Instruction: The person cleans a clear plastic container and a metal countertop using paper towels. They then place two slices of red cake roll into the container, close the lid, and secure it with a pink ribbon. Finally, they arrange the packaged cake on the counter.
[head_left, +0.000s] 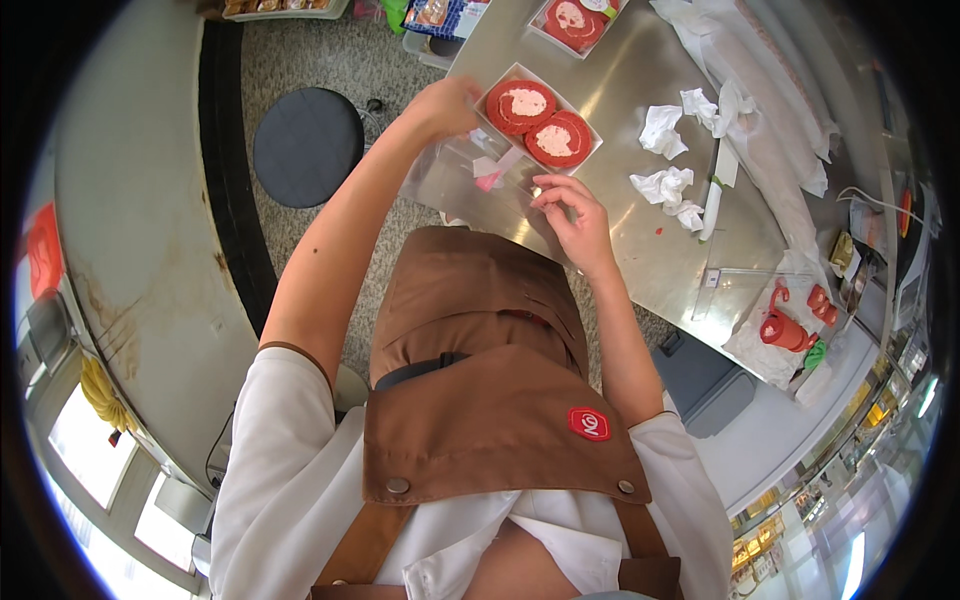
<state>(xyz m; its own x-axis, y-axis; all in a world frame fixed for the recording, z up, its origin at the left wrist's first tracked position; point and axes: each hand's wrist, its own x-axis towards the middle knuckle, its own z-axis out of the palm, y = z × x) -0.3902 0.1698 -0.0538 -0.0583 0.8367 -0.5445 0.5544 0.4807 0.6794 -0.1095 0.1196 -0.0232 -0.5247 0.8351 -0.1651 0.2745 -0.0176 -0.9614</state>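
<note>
A white open-topped box holds two red Swiss roll slices with pale cream filling. At its left corner is my left hand, its fingers blurred and partly hidden, so its grip is unclear. Before the box lies a clear plastic lid or sheet, over the near edge of the steel table. A pink and whitish tag or sticker shows on the plastic. My right hand is bent by the plastic's right side, just below the box; whether it pinches the plastic cannot be told.
Another box of red roll slices stands farther back on the steel table. To the right lie crumpled white papers, a knife, paper-wrapped long rolls and red roll pieces. A round black stool stands left.
</note>
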